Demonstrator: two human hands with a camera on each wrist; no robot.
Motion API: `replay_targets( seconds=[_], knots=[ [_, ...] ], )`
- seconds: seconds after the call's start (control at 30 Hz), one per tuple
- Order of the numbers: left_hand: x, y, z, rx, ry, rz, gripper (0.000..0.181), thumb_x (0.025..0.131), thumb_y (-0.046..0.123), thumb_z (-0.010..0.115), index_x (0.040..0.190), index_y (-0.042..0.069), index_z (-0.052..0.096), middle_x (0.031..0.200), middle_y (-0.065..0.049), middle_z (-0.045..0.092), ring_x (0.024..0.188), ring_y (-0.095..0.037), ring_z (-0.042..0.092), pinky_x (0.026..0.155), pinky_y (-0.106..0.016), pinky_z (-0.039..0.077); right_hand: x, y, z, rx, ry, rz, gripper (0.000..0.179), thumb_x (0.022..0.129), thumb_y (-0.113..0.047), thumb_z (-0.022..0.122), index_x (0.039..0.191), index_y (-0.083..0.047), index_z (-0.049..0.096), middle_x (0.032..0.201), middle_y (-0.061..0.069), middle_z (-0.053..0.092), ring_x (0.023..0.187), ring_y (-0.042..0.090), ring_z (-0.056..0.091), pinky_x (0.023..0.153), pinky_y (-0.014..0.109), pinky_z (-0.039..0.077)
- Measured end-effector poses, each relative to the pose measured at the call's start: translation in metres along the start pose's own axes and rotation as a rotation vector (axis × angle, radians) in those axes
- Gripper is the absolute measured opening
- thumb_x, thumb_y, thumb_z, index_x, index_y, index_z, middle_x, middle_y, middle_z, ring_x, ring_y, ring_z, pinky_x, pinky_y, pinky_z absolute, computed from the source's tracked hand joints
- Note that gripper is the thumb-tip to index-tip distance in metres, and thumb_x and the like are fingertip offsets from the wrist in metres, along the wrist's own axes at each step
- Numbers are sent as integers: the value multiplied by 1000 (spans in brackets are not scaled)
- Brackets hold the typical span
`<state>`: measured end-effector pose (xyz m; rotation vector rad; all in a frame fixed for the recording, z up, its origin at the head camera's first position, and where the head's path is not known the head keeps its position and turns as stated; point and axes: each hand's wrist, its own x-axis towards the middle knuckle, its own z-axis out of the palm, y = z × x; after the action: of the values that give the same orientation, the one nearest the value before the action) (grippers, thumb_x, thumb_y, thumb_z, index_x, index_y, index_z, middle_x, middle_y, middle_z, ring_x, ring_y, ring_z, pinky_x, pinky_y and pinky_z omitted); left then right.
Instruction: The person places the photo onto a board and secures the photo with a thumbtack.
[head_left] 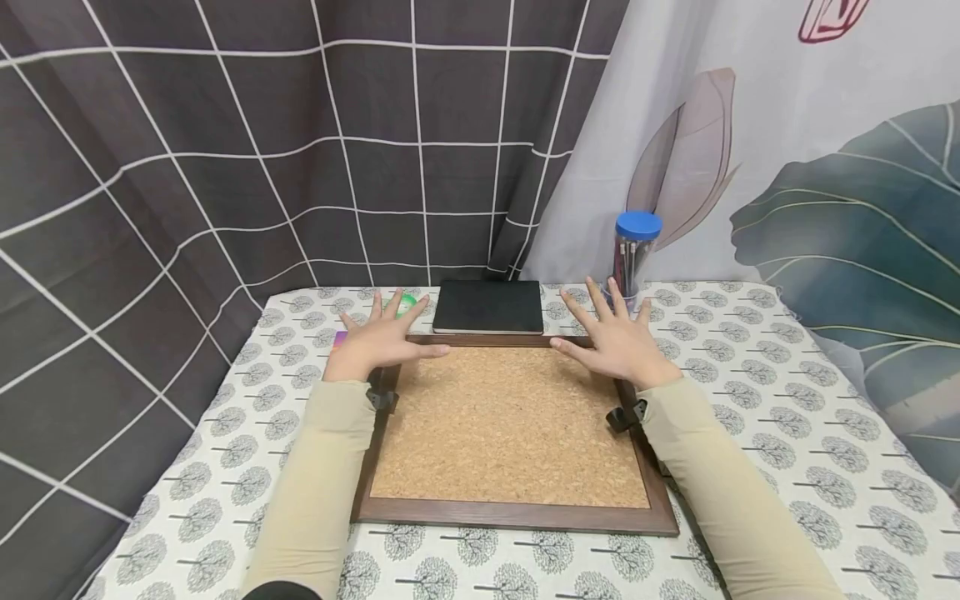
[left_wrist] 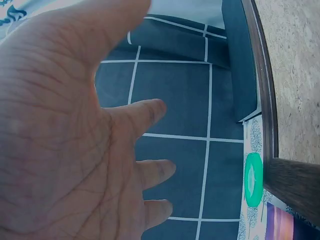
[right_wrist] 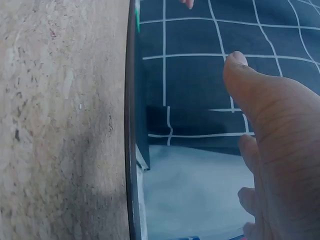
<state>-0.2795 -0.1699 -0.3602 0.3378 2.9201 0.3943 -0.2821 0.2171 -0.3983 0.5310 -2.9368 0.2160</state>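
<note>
Both hands flat, fingers spread wide, holding nothing. Left hand (head_left: 378, 340) & right hand (head_left: 618, 342) sit over far corners of cork board (head_left: 510, 425), mid table, black book (head_left: 489, 307) just behind.

A green ring (head_left: 406, 302) sits mostly hidden behind the left hand (head_left: 378, 340).

We see the cork board (head_left: 510, 421) lying flat on the worktop (head_left: 787, 392), with the notebook (head_left: 489, 306) just behind its far edge. To the right of the notebook, at the back, stands the pen jar (head_left: 634, 254), and a tape roll (head_left: 405, 302) lies to the notebook's left. Our left hand (head_left: 382, 337) is over the board's far left corner and our right hand (head_left: 618, 340) over its far right corner.
</note>
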Motion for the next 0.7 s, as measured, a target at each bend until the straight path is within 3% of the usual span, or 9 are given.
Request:
replay_targets(
  seconds=[0.1, 0.17, 0.3, 0.4, 0.53, 0.7],
  knots=[
    [1, -6, -1, -3, 9, 15, 101, 81, 84, 52, 161, 37, 13, 169, -6, -3, 150, -42, -12, 97, -84, -12, 0, 2, -3, 23, -1, -17, 87, 90, -79, 41, 161, -37, 14, 169, 6, -3, 152, 40, -7, 102, 82, -7],
    [1, -12, -3, -7, 25, 25, 98, 83, 80, 53, 162, 32, 18, 169, -8, 6, 152, -42, -1, 101, -84, -4, 0, 7, -7, 47, 16, -44, 84, 92, -74, 46, 161, -32, 21, 168, 9, 6, 151, 43, 4, 104, 82, 1],
    [0, -32, -11, -31, 81, 30, 89, 90, 68, 57, 159, 20, 30, 162, -14, 30, 147, -42, 26, 108, -75, 20, 1, 21, -15, 147, 46, -129, 70, 98, -54, 56, 152, -13, 44, 157, 20, 37, 141, 47, 34, 108, 73, 24],
    [-2, -52, -15, -63, 104, 10, 81, 93, 59, 59, 156, 13, 36, 155, -19, 40, 141, -43, 37, 109, -66, 32, -1, 37, -20, 261, 27, -155, 53, 101, -38, 59, 138, -1, 57, 138, 24, 57, 126, 45, 52, 104, 63, 39],
    [-6, -81, -15, -96, 102, -42, 71, 97, 46, 59, 152, 4, 41, 150, -26, 44, 137, -46, 40, 109, -61, 34, -6, 60, -24, 361, -27, -108, 38, 103, -27, 59, 127, 2, 65, 120, 21, 68, 112, 41, 62, 95, 58, 47],
    [-10, -113, -7, -141, 91, -86, 63, 98, 30, 60, 147, -6, 43, 142, -34, 47, 131, -50, 45, 108, -62, 35, -14, 87, -24, 371, -74, -67, 29, 101, -20, 61, 119, 1, 68, 112, 19, 71, 103, 40, 67, 89, 57, 51]
  ],
)
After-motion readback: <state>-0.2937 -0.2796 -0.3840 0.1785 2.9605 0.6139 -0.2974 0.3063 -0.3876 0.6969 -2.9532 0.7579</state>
